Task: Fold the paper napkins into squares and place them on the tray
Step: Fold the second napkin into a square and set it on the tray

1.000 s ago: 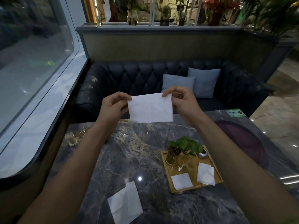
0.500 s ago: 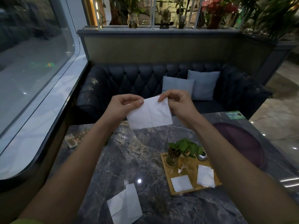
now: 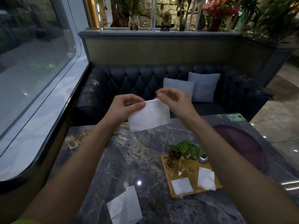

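Observation:
A white paper napkin (image 3: 149, 114), folded to a rectangle with a crease down its middle, hangs tilted in the air above the marble table (image 3: 129, 162). My left hand (image 3: 125, 106) pinches its upper left corner. My right hand (image 3: 175, 100) grips the upper right corner, fingers curled. Lower right on the table sits a wooden tray (image 3: 168, 177) with two folded white squares, one in front (image 3: 182, 185) and one to the right (image 3: 206, 178). An unfolded napkin (image 3: 125, 207) lies flat near the front edge.
A small potted plant in a glass (image 3: 174, 156) and a small metal object (image 3: 203, 159) stand on the tray's far end. A glass holder (image 3: 71, 142) sits at the table's left. A dark round mat (image 3: 242, 144) lies right. Behind the table is a tufted sofa with two cushions (image 3: 191, 89).
My hands have come closer together and the held napkin has tilted, its left side lower. The tray and the loose napkin have not moved.

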